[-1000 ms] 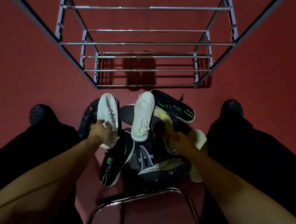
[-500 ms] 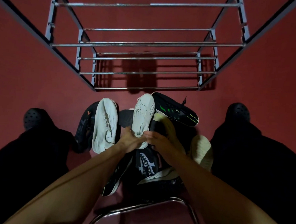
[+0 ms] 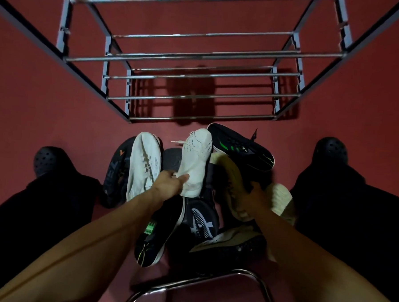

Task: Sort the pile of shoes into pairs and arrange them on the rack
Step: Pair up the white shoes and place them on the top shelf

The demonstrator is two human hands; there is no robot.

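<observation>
The red floor (image 3: 34, 100) filled the view, and the metal shoe rack (image 3: 198, 58) stood bare at twelve o'clock, its lowest bar just beyond the pile. The person's dark-trousered legs lay at nine and three o'clock, each ending in a black perforated clog (image 3: 46, 160). A chrome chair frame (image 3: 187, 281) curved at six o'clock.

The pile of shoes (image 3: 191, 196) lay on the floor at the centre, between the legs and in front of the rack. A black sneaker with green stripes (image 3: 242, 147) lay at one o'clock of the pile. A white shoe (image 3: 144, 164) lay sole-up at ten o'clock, resting against a dark sneaker with an orange mark (image 3: 116, 169). Another black sneaker with a green tab (image 3: 157, 236) lay at seven o'clock.

The left hand (image 3: 169, 184) gripped the white knit sneaker (image 3: 195, 162) at its heel, thumb pressed on top, toe pointing to twelve o'clock. The right hand (image 3: 255, 197) closed around the cream sneaker (image 3: 229, 175) from above; its fingers curled over the shoe's side. A ribbed cream sole (image 3: 281, 199) lay just beside that hand at three o'clock.
</observation>
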